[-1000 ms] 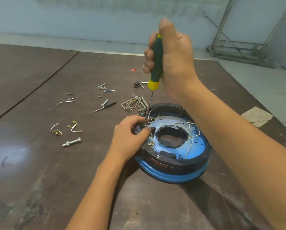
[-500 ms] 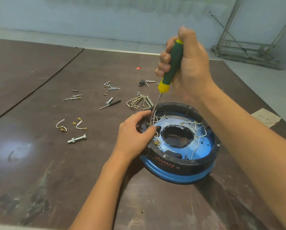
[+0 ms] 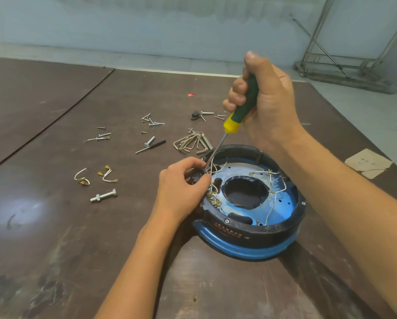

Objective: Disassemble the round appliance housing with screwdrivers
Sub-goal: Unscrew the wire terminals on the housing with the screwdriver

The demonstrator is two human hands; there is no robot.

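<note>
Plainly, the step I judged to be in hand was backing out a screw at the left rim of the round housing (image 3: 250,236), which sat on the dark, scuffed worktop (image 3: 54,226) right of centre. The right hand (image 3: 268,104) had its fingers (image 3: 237,86) clamped round the green handle of the screwdriver (image 3: 244,105), thumb raised over the cap. The thin steel shaft slanted down to the rim, its tip hidden among the white wires (image 3: 216,168). The left hand (image 3: 181,187) curled its fingers (image 3: 192,161) on the rim beside the tip, bracing the shell. To do it well, I reckoned the shaft wanted standing straighter over the screw, pressed down firmly so the tip would not slip, with the wires kept aside. The housing was a shallow ring of glossy black plastic over a blue band, with a blue metal plate and a central hole inside. Loose screws (image 3: 150,119), a bolt (image 3: 104,195) and a fan of hex keys (image 3: 190,142) lay to its left.
</note>
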